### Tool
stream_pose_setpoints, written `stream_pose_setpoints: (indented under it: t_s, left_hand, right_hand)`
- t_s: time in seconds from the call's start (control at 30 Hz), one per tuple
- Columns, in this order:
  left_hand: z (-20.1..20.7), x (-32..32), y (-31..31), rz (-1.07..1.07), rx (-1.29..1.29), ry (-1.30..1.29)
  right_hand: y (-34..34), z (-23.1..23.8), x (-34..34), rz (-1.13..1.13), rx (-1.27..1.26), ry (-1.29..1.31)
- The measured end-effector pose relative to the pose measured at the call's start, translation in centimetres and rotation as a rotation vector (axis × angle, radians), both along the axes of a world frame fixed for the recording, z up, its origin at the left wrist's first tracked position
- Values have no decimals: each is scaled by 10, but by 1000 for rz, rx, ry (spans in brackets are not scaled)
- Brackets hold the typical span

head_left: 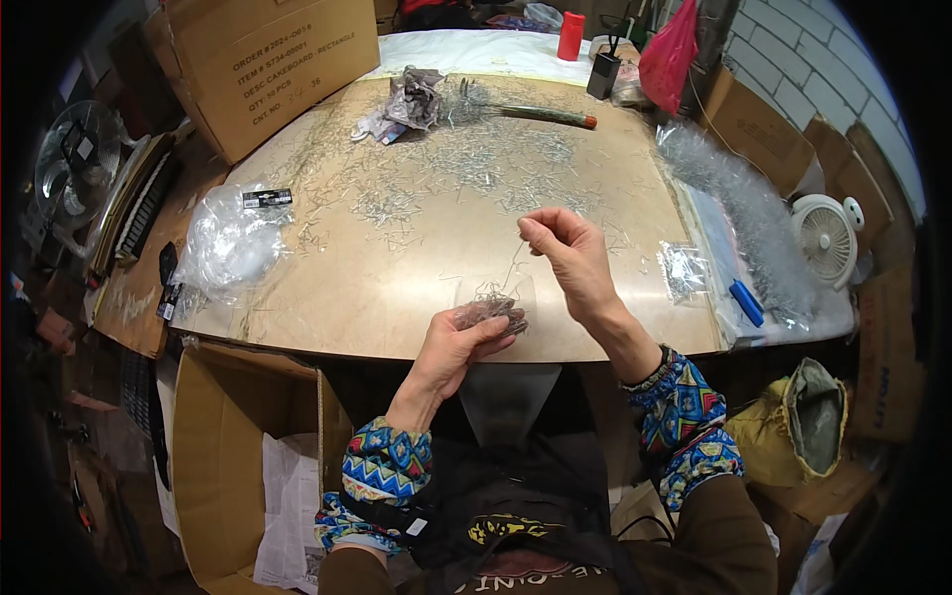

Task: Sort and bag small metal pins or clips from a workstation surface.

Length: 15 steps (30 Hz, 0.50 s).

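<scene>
Worktable, wood-coloured top, spans the middle; loose metal wire pieces strewn over its centre and far half. Cardboard carton stands at its far left; interior hidden. Open carton, below the near left edge: white paper sheets inside, flaps up. Long crinkled heap of clear plastic along the right side; contents cannot be told. Yellow sack, lower right: mouth gaping, grey lining visible, contents not readable. Clear plastic bag at left on the tabletop: more crumpled clear film within or under it, cannot tell which; dark label card at its top. Pink bag hangs at far right, contents hidden. Black holder near it: upright, thin dark implements projecting. Flat clear packet near the right edge: small silvery pieces.

Hands apart, above the near edge. Left hand: fingers closed around a wire bundle, clear film about it, ends jutting upward. Right hand: raised to the right, thumb and fingertips pinching a single thin wire, which slants down toward the bundle.
</scene>
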<state>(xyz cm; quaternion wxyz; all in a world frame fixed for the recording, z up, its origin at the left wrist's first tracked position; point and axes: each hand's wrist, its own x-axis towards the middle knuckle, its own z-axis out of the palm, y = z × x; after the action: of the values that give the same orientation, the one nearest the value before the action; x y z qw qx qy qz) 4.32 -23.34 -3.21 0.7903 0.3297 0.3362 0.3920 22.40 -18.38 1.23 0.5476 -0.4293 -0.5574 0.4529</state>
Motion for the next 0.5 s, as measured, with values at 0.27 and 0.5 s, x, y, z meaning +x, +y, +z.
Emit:
stream_pose_setpoints:
  t_s: [0.27,0.5]
  left_hand:
    - [-8,-5,-1,-32,128,-140]
    - [1,-7,-3,-47,102,-60]
  right_hand:
    - [-25,10,6,372,611,-835]
    - [-32,7,-1,329,437,-683]
